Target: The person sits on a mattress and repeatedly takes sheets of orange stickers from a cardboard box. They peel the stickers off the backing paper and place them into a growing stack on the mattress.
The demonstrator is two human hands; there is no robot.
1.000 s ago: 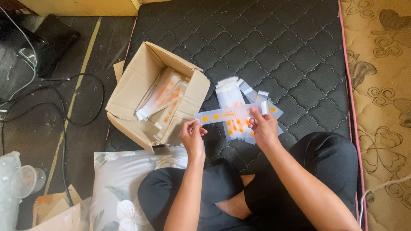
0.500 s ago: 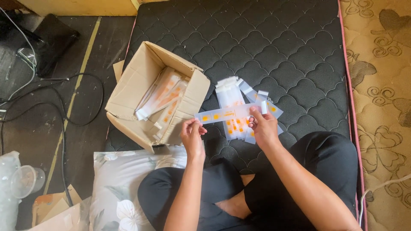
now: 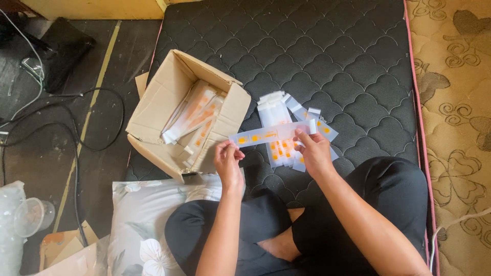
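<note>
I sit cross-legged on a black quilted mattress (image 3: 317,56). Between my hands stretches a long clear plastic sleeve with orange marks (image 3: 268,135). My left hand (image 3: 228,159) pinches its left end and my right hand (image 3: 313,149) pinches its right end. Under the sleeve lies a loose pile of similar clear sleeves (image 3: 286,115) on the mattress. To the left an open cardboard box (image 3: 158,105) holds more stacked sleeves with orange print (image 3: 197,115).
A floral pillow (image 3: 146,225) lies beside my left knee. Black cables (image 3: 76,148) run over the dark floor at left. A clear plastic cup (image 3: 30,214) and cardboard scraps (image 3: 64,245) sit at bottom left. A patterned beige mattress (image 3: 455,102) borders the right.
</note>
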